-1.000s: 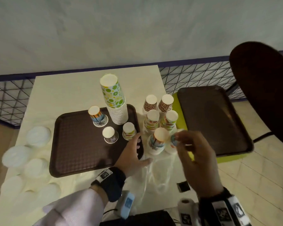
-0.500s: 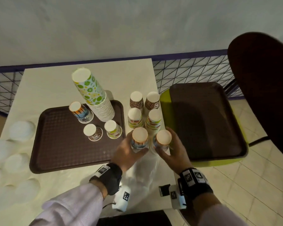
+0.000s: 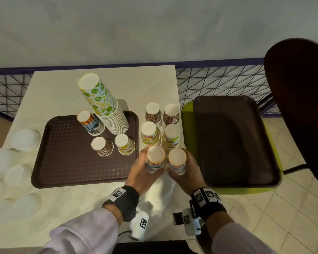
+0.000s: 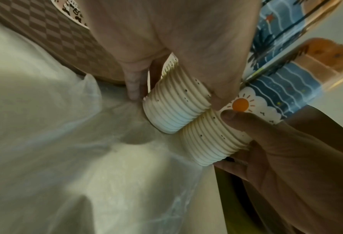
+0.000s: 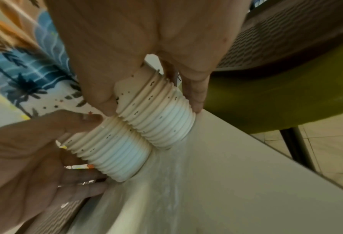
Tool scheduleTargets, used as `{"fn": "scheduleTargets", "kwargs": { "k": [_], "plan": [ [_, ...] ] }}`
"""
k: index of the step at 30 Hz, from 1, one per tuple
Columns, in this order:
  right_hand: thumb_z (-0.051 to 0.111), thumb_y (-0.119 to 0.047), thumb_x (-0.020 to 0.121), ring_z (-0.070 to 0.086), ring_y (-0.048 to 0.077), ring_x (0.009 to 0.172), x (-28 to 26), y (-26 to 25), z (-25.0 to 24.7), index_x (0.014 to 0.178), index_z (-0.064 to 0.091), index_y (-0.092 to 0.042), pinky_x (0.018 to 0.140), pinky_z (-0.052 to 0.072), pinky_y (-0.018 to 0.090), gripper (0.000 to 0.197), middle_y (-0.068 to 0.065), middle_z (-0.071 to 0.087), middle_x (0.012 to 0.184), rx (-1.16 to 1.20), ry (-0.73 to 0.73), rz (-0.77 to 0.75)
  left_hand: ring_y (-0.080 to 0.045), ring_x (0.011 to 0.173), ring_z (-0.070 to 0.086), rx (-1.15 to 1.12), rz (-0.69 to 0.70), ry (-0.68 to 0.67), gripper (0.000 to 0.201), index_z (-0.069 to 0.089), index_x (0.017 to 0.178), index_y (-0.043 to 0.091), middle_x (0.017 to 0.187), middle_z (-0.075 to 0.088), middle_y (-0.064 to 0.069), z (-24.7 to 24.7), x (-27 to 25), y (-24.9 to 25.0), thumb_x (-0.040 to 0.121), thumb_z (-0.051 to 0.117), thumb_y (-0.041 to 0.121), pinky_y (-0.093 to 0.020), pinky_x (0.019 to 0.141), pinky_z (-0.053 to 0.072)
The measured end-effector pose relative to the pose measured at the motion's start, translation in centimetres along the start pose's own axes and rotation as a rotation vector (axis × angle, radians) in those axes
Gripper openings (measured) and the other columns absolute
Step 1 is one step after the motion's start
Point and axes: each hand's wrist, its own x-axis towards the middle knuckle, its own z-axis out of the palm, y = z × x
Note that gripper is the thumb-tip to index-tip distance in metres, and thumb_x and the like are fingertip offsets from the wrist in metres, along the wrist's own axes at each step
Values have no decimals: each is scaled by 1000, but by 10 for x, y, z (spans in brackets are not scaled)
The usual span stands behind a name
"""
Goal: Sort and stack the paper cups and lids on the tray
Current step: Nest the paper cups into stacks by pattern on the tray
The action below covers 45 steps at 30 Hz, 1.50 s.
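Sorting is partly done: four cup groups stand on the tray (image 3: 66, 162), while your left hand (image 3: 141, 171) and right hand (image 3: 186, 173) each grip a palm stack (image 3: 155, 158), with lids (image 3: 24, 138) untouched.

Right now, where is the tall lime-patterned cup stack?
In the head view, the lime stack stands on the left tray's far right corner, beside a palm-print cup.

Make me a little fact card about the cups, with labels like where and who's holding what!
left hand: grips the left palm-print stack
right hand: grips the right palm-print stack
where: side by side on the table, between the two trays
near tray: lime-print stack and three small cups
far tray: bare, on a green seat
lids: white, left of the near tray
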Motion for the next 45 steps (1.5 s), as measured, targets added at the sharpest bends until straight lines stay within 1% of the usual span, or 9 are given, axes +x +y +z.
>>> {"fn": "scheduleTargets", "kwargs": {
  "k": [6, 12, 17, 20, 26, 29, 34, 39, 45],
  "plan": [
    [91, -26, 66, 53, 1, 106, -5, -4, 1, 138, 46, -29, 81, 40, -3, 84, -5, 53, 126, -40, 24, -1, -12, 114, 44, 100, 102, 31, 87, 31, 117, 68, 117, 46, 18, 1, -3, -5, 73, 88, 20, -26, 95, 42],
    [91, -26, 62, 53, 0, 108, -6, -7, 1, 140, 45, -25, 87, 41, 0, 90, -5, 55, 128, 13, 74, 13, 5, 107, 37, 88, 122, 25, 85, 39, 122, 54, 128, 43, -2, -3, -4, -4, 68, 92, 15, 6, 92, 28],
    [84, -46, 60, 58, 3, 119, -18, -10, -7, 140, 43, -27, 100, 50, 22, 91, -10, 58, 130, 129, 106, 25, -13, 125, 43, 54, 124, 94, 80, 41, 123, 55, 125, 44, 27, -18, -11, -1, 68, 92, 27, -20, 104, 39],
    [82, -49, 63, 59, 3, 118, -30, -15, -16, 141, 43, -27, 101, 52, 26, 90, -13, 60, 129, 173, 132, 36, -13, 125, 57, -17, 62, 60, 78, 54, 133, 42, 127, 60, 12, -35, -19, -1, 64, 90, 48, -40, 107, 50],
    [84, -34, 70, 66, 0, 109, -56, -49, -36, 137, 44, -25, 94, 58, 38, 78, -22, 67, 117, 321, 134, -30, -10, 117, 68, -184, 13, -45, 67, 66, 129, 21, 123, 74, 7, -80, -56, 16, 73, 90, 49, -45, 109, 51],
    [85, -24, 74, 65, 2, 113, -64, -80, -35, 134, 43, -38, 91, 54, 32, 74, -26, 64, 122, 375, 85, -111, -10, 108, 71, -242, -16, -27, 46, 70, 119, 24, 114, 77, 8, -108, -74, 18, 78, 91, 25, -49, 103, 55],
    [81, -21, 82, 60, -8, 113, -64, -144, 0, 134, 42, -36, 85, 52, 12, 67, -37, 59, 122, 410, -31, -221, -4, 106, 70, -284, -48, 80, 52, 66, 118, 30, 113, 75, 19, -164, -94, 7, 73, 93, 32, -43, 103, 55],
    [81, -37, 76, 64, 3, 114, -39, -216, 65, 135, 43, -30, 92, 56, 28, 71, -20, 65, 123, 403, -30, -301, -22, 115, 69, -360, -72, 186, 94, 63, 130, 29, 123, 74, 6, -233, -97, -20, 50, 93, 68, -54, 99, 57],
    [86, -32, 72, 62, -2, 108, 22, -280, 158, 127, 39, -29, 97, 51, 21, 73, -14, 62, 119, 256, 33, -340, -21, 110, 71, -432, -31, 208, 82, 59, 134, 21, 120, 75, 2, -310, -80, -41, 62, 95, 39, -40, 85, 64]
  ]
}}
